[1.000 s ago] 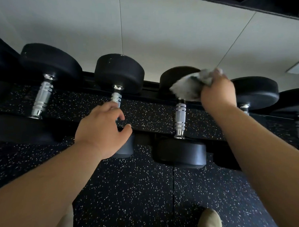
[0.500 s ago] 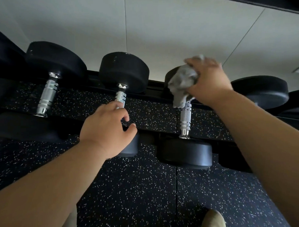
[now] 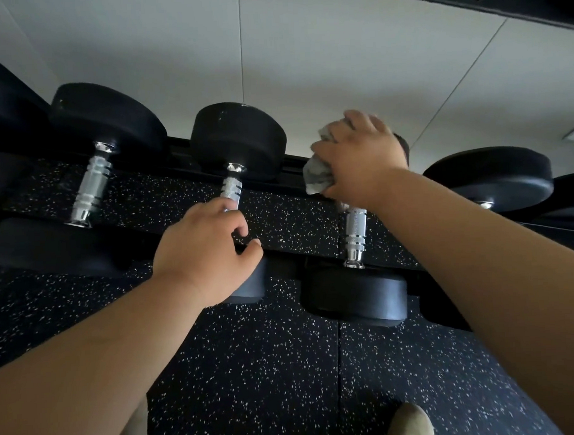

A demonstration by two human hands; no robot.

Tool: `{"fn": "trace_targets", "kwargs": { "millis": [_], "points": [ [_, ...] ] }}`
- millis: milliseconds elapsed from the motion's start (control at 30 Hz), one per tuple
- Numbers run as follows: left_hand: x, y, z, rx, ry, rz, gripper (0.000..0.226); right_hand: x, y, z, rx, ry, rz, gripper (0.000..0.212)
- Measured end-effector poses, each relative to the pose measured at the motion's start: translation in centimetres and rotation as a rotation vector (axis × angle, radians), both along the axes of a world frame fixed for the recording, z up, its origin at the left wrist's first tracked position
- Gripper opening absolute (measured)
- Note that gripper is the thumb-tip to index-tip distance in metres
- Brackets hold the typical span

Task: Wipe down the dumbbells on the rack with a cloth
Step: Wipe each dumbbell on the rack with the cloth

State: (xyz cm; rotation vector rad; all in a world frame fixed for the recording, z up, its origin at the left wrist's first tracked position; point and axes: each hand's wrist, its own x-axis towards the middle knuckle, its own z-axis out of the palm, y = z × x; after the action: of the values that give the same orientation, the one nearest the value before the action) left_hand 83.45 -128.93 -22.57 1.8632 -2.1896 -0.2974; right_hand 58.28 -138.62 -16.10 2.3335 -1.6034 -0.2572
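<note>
Speckled floor [image 3: 253,383] beneath dumbbell [image 3: 237,137] and cloth [image 3: 317,178]

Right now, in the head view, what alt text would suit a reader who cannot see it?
The right hand grips a grey cloth against the far head of a dumbbell on a black rack. The left hand curls round the handle of its left neighbour. Below lies speckled black floor.
</note>
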Motion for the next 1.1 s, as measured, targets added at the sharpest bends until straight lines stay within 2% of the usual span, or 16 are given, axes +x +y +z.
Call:
{"fn": "trace_targets", "kwargs": {
  "millis": [67,133,200,233,267,333,433,500,567,633,700,733,800,900,967,1100],
  "points": [
    [0.0,0.1,0.0,0.0,0.003,0.002,0.027,-2.3,0.4,0.4,-0.016,-0.222,-0.134,0.076],
    [0.0,0.0,0.0,-0.003,0.008,-0.003,0.026,-4.8,1.2,0.5,0.009,-0.551,-0.346,0.094],
    [0.0,0.0,0.0,-0.002,0.016,-0.005,0.026,-6.0,2.6,0.3,0.089,-0.823,-0.448,0.102],
    [0.0,0.0,-0.1,0.001,0.016,-0.005,0.026,-6.1,2.8,0.0,0.11,-0.889,-0.46,0.103],
    [0.0,0.0,-0.1,0.003,0.014,-0.007,0.026,-5.7,2.8,-0.1,0.107,-0.892,-0.46,0.102],
    [0.0,0.0,-0.1,0.005,0.011,-0.012,0.028,-4.0,1.7,-0.1,0.024,-0.753,-0.446,0.094],
    [0.1,0.0,-0.2,-0.005,0.023,-0.016,0.027,-0.2,-0.2,0.5,-0.074,-0.322,-0.284,0.071],
    [0.2,0.0,-0.3,-0.01,0.029,-0.019,0.026,2.2,-0.9,0.4,-0.032,0.005,-0.097,0.061],
    [0.3,0.0,-0.3,-0.029,0.044,-0.02,0.026,3.2,-1.1,-0.1,-0.007,0.155,0.056,0.048],
    [0.4,0.1,-0.2,-0.044,0.054,-0.021,0.027,2.2,-0.9,0.0,-0.001,0.106,0.201,0.035],
    [0.4,0.1,-0.1,-0.042,0.055,-0.021,0.028,-0.6,-0.4,0.5,0.004,-0.006,0.268,0.051],
    [0.4,0.1,-0.1,-0.041,0.051,-0.026,0.03,-2.0,0.0,0.9,0.009,-0.087,0.218,0.067],
    [0.3,0.1,0.0,-0.04,0.046,-0.031,0.032,-4.7,1.2,1.7,0.042,-0.325,-0.047,0.091],
    [0.3,0.1,-0.1,-0.027,0.07,-0.024,0.026,-7.1,3.2,1.0,0.175,-0.615,-0.427,0.103],
    [0.3,0.2,-0.2,-0.029,0.087,-0.018,0.023,-7.0,3.7,0.3,0.211,-0.671,-0.506,0.108],
    [0.2,0.1,-0.3,-0.032,0.096,-0.01,0.024,-4.2,2.2,-0.5,0.026,-0.575,-0.417,0.11]
  ]
}}
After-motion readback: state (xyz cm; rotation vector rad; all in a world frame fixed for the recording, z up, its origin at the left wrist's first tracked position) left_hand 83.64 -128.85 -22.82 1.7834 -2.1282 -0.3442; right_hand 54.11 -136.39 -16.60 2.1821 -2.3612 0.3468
